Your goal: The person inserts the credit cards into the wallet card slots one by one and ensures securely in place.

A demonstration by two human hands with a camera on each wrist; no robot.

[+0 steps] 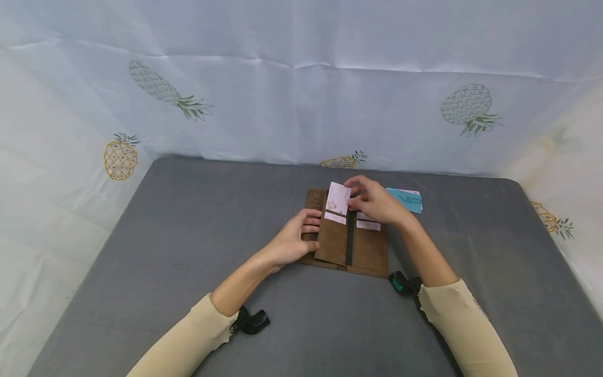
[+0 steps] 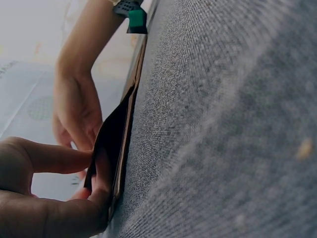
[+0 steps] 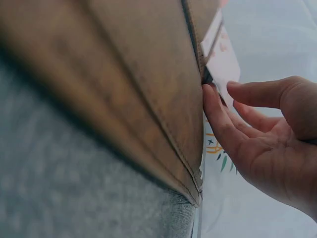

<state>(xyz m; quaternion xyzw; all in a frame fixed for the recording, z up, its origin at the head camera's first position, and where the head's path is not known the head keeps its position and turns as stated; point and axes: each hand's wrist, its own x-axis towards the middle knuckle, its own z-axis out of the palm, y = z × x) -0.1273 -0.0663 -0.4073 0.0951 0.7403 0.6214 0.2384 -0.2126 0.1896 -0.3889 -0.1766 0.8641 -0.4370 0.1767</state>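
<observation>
A brown wallet [image 1: 369, 251] lies unfolded on the grey table, with a dark band down the middle of its inner leaf. My left hand [image 1: 294, 238] pinches the leaf's left edge. In the left wrist view, the thumb [image 2: 64, 159] is on one side of the lifted leaf [image 2: 113, 119] and fingers are in the gap behind it. A pale pink card [image 1: 337, 199] stands partly out of an upper left slot; my right hand [image 1: 374, 201] pinches its right edge. The right wrist view shows the thumb [image 3: 257, 94] against this card [image 3: 228, 64].
Right of the wallet lies a blue VIP card [image 1: 409, 200] with a pinkish card partly under it. Other pale cards [image 1: 368, 225] show in the wallet's slots. Behind the grey table [image 1: 226, 209] hangs a white pineapple-print cloth [image 1: 264, 110]. Both wrists carry black devices [image 1: 252, 322].
</observation>
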